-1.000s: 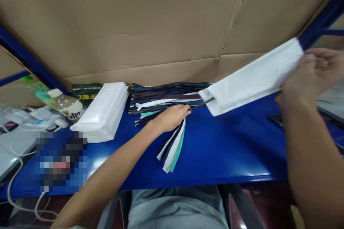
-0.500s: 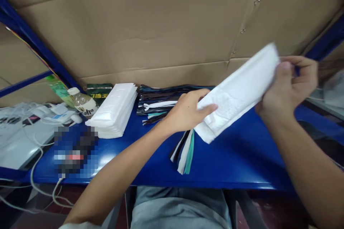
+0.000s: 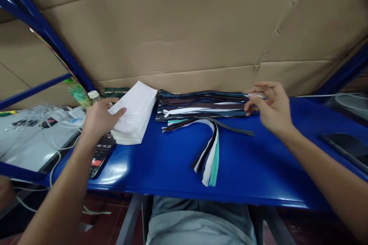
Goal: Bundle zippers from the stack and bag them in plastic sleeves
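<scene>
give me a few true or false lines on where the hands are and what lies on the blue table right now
1. The left hand rests on the stack of white bags. True.
2. The right hand holds a white bag up in the air. False: its fingers are at the right end of the pile of zippers, low at the blue table.
3. A few zippers curve out of the pile toward the table's near edge. True.
4. The phone with a timer lies right of the zipper pile. False: it lies at the left, beside the bag stack, under the left wrist.
5. A bottle stands behind the left hand. True.
</scene>
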The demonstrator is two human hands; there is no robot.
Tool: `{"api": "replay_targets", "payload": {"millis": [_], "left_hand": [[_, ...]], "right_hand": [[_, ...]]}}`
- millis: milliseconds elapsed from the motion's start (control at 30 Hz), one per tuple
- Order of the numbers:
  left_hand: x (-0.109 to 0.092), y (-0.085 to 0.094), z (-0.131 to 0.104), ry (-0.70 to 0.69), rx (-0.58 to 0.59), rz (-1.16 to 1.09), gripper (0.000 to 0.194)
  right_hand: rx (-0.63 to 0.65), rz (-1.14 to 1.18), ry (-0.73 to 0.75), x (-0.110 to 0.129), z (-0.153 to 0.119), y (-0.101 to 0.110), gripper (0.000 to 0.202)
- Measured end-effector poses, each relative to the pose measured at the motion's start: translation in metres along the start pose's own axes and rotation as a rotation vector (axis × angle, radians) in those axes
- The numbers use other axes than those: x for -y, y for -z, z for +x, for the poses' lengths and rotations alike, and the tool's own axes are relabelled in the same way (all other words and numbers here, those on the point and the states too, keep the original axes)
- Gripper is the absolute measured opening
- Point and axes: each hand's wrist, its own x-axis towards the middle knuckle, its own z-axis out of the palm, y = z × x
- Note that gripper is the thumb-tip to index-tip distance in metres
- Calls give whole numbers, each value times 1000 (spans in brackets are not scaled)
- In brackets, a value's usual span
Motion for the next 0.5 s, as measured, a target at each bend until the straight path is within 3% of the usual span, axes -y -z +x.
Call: {"api": "replay_targets", "payload": {"millis": [67,167,233,333,433,500], "left_hand": [[0,-5,-5,-21,-39,143,55],[-8,-5,-16,-55,-58,317,57],[-22,-3,-24,-137,-121,368,58],[-58,-11,-37,-359,-178,282,52],[-99,-37,-47,-631,25,164,43],[-116,-61,-48,-828,173,202,51]], "right_hand": [[84,-103,-29,0,-7,-10,47],[303,-439,-31,3,-11,-26,42],[500,-688,-6,6,-9,-42,47],[734,-945,-18,10,-5,-69,61],[879,-1143,-19,14,-3,-91,55],[949,-1217,29,16,-4,-97,41]]}}
